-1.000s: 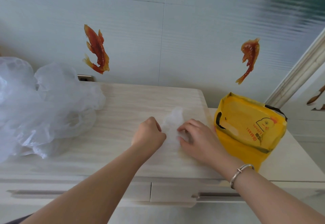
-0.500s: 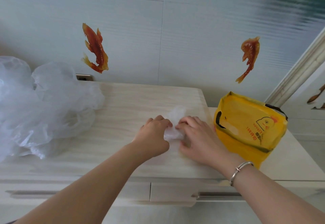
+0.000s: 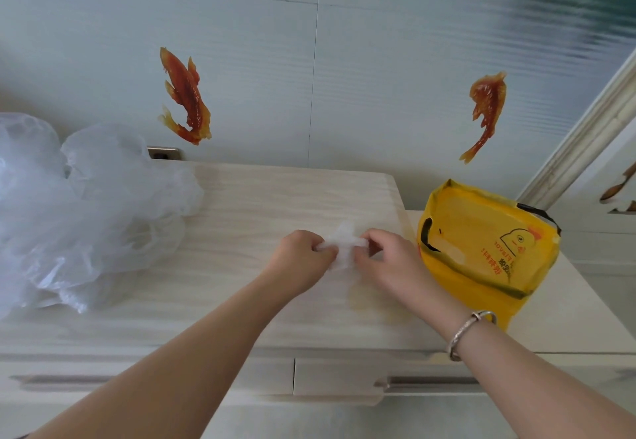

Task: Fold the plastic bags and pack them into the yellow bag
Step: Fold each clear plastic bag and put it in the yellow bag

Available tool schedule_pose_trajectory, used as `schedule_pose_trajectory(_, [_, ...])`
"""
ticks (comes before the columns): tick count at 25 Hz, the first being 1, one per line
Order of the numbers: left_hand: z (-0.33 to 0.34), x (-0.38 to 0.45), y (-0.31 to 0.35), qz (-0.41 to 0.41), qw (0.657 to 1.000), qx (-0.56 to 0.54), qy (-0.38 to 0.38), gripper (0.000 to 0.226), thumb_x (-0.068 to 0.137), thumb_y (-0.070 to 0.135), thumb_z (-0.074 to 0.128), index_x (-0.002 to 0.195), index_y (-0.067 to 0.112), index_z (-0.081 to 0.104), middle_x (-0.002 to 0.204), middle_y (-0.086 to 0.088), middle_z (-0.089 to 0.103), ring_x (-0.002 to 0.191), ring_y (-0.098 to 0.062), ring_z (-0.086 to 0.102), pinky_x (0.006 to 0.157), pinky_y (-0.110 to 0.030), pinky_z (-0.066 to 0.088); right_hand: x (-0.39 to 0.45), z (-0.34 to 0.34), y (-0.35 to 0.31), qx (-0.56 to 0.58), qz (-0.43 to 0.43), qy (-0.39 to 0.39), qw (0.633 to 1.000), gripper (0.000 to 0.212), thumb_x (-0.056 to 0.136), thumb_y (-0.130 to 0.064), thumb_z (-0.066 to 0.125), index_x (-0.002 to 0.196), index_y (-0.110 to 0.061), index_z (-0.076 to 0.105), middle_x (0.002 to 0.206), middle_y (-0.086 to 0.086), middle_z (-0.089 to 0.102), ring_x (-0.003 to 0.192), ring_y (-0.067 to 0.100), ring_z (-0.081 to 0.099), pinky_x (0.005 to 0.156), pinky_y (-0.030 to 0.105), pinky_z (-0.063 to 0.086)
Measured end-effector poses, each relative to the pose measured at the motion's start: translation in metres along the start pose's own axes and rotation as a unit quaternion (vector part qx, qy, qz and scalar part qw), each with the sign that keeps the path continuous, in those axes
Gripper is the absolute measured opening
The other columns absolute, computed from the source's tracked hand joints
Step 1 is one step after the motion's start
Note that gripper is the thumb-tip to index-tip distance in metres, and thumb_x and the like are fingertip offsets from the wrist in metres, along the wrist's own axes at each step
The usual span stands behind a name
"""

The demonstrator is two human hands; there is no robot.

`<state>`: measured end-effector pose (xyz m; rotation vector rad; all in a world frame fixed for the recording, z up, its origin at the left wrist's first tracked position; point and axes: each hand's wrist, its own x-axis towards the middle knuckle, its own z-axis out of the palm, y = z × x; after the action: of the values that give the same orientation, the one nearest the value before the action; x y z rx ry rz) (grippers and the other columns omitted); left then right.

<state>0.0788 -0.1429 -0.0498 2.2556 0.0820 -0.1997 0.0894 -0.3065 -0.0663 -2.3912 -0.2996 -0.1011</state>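
Observation:
A small folded clear plastic bag (image 3: 344, 244) is held just above the pale wooden cabinet top (image 3: 261, 204). My left hand (image 3: 301, 261) pinches its left end and my right hand (image 3: 389, 261) pinches its right end, fingers curled round the plastic. The yellow bag (image 3: 481, 242) with a chick print and black handles lies open to the right of my right hand. A loose heap of clear plastic bags (image 3: 86, 215) sits at the left of the cabinet top.
The cabinet stands against a tiled wall with two orange fish stickers (image 3: 186, 97). A socket plate (image 3: 163, 153) shows behind the heap. Drawer fronts with handles (image 3: 426, 383) run along the near edge. A lower white surface (image 3: 578, 301) carries the yellow bag.
My hands closed in on the flattened bag, gathered it into a small bundle and lifted it slightly; my left hand moved right onto it. The heap and the yellow bag stayed put.

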Motion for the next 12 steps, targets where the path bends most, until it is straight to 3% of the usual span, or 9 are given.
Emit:
schedule_pose_trajectory(2, [0.001, 0.002, 0.000, -0.029, 1.000, -0.013, 0.000, 0.043, 0.093, 0.027, 0.056, 0.052, 0.015, 0.056, 0.043, 0.005, 0.040, 0.040, -0.010, 0.035, 0.034, -0.016, 0.022, 0.002, 0.002, 0.001, 0.051, 0.038, 0.002, 0.998, 0.023, 0.090, -0.025, 0.059, 0.076, -0.006, 0.057, 0.069, 0.007, 0.058, 0.062, 0.012, 0.047, 0.053, 0.022, 0.033])
schedule_pose_trajectory(5, [0.006, 0.007, -0.001, -0.055, 0.998, -0.017, 0.013, 0.050, 0.094, 0.029, 0.054, 0.046, 0.015, 0.052, 0.044, 0.004, 0.047, 0.043, -0.012, 0.041, 0.039, -0.019, 0.028, 0.005, 0.004, 0.001, 0.089, 0.068, 0.011, 0.994, 0.023, 0.093, -0.029, 0.059, 0.076, -0.012, 0.060, 0.065, -0.004, 0.056, 0.057, 0.004, 0.046, 0.052, 0.013, 0.036])
schedule_pose_trajectory(9, [0.007, 0.009, -0.005, -0.070, 0.997, 0.036, 0.021, 0.050, 0.094, 0.037, 0.052, 0.049, 0.016, 0.053, 0.035, 0.007, 0.048, 0.048, -0.014, 0.051, 0.050, -0.023, 0.036, 0.007, 0.007, 0.001, 0.050, 0.065, 0.015, 0.997, 0.021, 0.095, -0.031, 0.057, 0.081, -0.015, 0.061, 0.069, -0.006, 0.057, 0.060, 0.004, 0.048, 0.054, 0.010, 0.037])
schedule_pose_trajectory(12, [0.006, 0.006, -0.007, -0.052, 0.992, 0.100, 0.054, 0.032, 0.091, 0.041, 0.054, 0.072, 0.015, 0.051, 0.075, 0.000, 0.059, 0.083, -0.028, 0.062, 0.069, -0.031, 0.045, 0.012, 0.013, 0.002, 0.019, 0.054, 0.026, 0.998, 0.021, 0.094, -0.035, 0.056, 0.084, -0.018, 0.059, 0.069, -0.007, 0.057, 0.063, 0.007, 0.050, 0.054, 0.016, 0.037])
